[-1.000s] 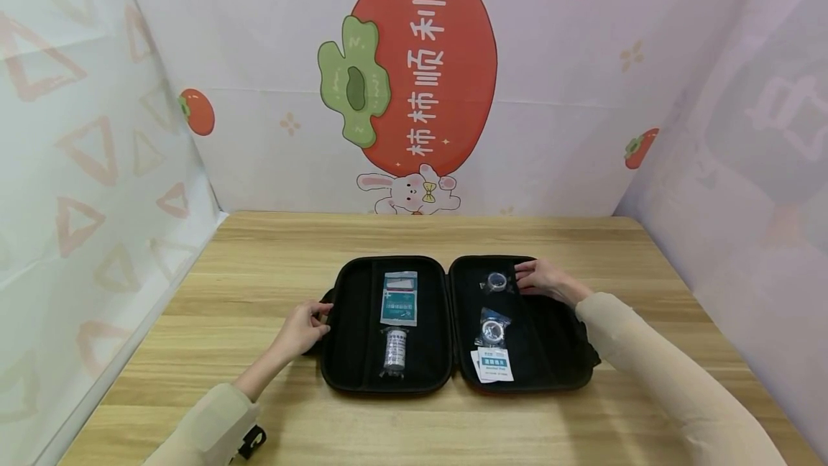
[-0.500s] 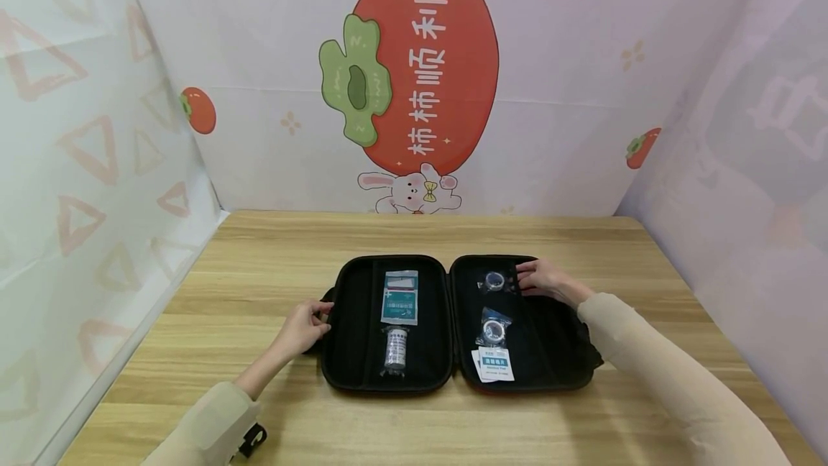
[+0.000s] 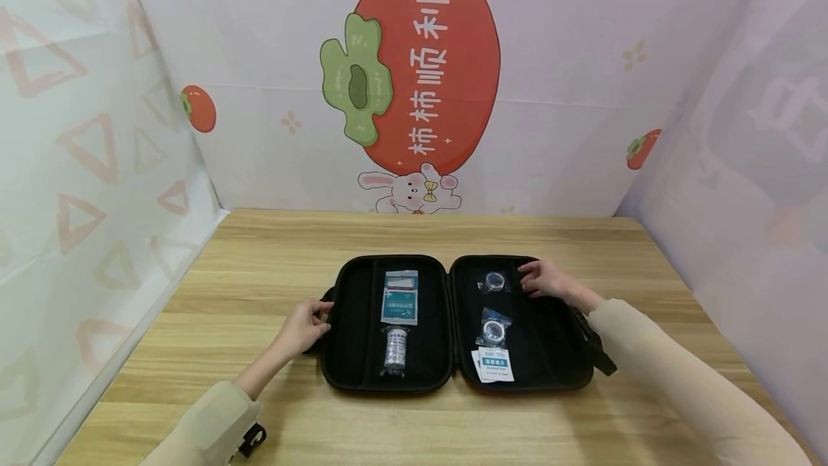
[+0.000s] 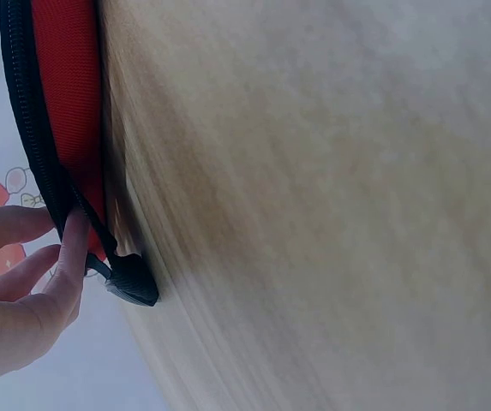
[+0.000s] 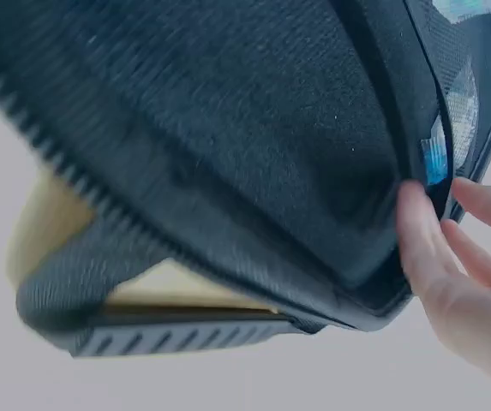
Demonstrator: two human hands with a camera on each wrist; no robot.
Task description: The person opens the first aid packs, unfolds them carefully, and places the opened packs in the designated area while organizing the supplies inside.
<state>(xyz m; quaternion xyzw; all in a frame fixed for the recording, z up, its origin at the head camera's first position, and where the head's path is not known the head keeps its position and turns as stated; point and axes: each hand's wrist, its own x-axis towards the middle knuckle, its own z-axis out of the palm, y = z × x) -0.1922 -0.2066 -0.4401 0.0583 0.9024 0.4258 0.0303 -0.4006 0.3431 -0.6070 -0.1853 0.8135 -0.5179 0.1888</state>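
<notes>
An unfolded black zip case (image 3: 414, 385), red outside in the left wrist view, lies on the table. My left hand (image 3: 300, 328) pinches its left rim by the zip (image 4: 29, 111). At the top of the right half, my right hand (image 3: 546, 280) has its fingers either side of the mesh pocket's edge (image 5: 440, 94), seeming to pinch it. A teal-and-white packet (image 3: 399, 298) and a wrapped white roll (image 3: 395, 349) lie in the left half. Two bagged tape rolls, an upper tape roll (image 3: 494, 281) and a lower tape roll (image 3: 494, 332), plus white alcohol pad packets (image 3: 495, 364), are in the right half.
The wooden table (image 3: 414, 426) extends around the case. A black handle (image 5: 185, 336) sticks out at the case's right side, and a zip pull (image 4: 132, 280) hangs near my left fingers. Printed cloth (image 3: 259, 157) stands behind and at both sides.
My right hand has shifted slightly to the right along the pocket, and the case's handle on that side has swung outward. The left hand stays on the rim.
</notes>
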